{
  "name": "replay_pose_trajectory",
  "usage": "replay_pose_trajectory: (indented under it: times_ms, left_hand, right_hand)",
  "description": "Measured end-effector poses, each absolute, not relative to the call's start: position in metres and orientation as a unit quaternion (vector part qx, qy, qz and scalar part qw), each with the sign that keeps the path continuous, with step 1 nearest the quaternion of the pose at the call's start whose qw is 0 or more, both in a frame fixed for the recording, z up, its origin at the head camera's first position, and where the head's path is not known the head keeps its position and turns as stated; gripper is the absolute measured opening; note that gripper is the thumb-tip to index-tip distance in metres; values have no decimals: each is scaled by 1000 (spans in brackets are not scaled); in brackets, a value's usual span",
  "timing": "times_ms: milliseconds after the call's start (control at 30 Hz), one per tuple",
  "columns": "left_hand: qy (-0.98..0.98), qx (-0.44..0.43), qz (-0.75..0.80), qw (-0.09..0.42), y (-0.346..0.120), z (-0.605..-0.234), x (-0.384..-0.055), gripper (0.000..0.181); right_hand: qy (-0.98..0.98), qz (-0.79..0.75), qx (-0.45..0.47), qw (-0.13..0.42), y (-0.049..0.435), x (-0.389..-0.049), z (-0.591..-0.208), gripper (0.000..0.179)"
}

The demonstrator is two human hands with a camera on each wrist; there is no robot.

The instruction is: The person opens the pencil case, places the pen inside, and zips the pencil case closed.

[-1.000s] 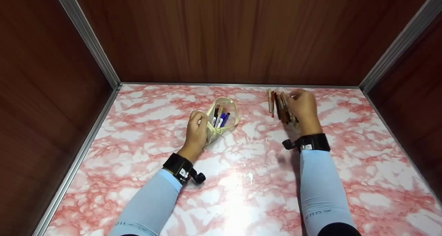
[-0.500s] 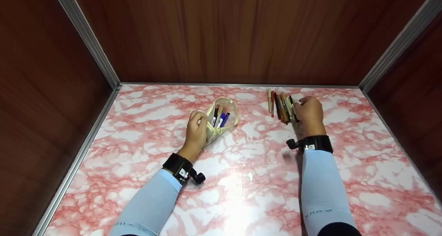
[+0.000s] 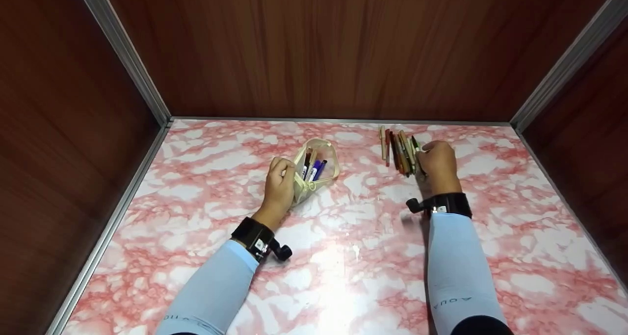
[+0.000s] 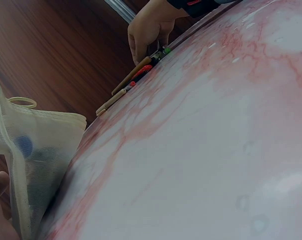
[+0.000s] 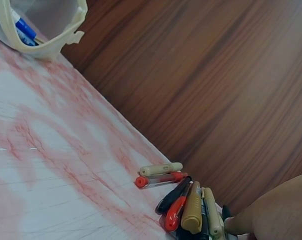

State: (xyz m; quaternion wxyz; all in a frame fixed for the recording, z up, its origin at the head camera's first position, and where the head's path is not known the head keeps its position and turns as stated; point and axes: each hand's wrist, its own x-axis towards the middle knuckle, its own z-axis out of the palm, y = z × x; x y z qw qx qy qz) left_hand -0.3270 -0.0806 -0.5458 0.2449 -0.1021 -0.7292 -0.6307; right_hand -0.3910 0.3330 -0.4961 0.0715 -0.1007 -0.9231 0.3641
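My left hand (image 3: 279, 183) grips the side rim of a pale mesh pencil case (image 3: 337, 166), which stands with its mouth open. Inside lean several pens and markers, among them a blue-capped marker (image 3: 314, 172). Over at the back right, a row of pens (image 3: 401, 153) lies side by side on the table. My right hand (image 3: 440, 164) is at the right end of that row, its curled fingers on a black-tipped pen (image 3: 415, 142); its fingertips are largely hidden. The right wrist view shows a tan marker (image 5: 192, 210) and a red-ended pen (image 5: 175, 215) close beside this hand.
The table (image 3: 343, 256) has a red and white marbled top. A dark wooden panel (image 3: 314, 50) rises right behind the pens, with side panels left and right. A cream pen (image 3: 382, 143) lies at the left end of the row.
My right hand has shifted right and slightly nearer, off the top of the pens, uncovering more of the row. The left hand and the pencil case stay in place.
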Motion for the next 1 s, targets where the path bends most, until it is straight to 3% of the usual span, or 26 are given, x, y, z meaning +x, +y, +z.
replay_pose_trajectory:
  times_ms: [333, 567, 1000]
  left_hand:
    - [-734, -101, -626, 242, -81, -545, -326, 16]
    - [-731, -91, -631, 242, -79, -545, -326, 16]
    - [-739, -97, -629, 220, -83, -547, -328, 18]
  right_hand:
    - [-927, 357, -105, 48, 333, -391, -492, 52]
    - [-894, 435, -104, 23, 334, -390, -484, 66]
    - [-858, 505, -83, 40, 310, -393, -451, 79]
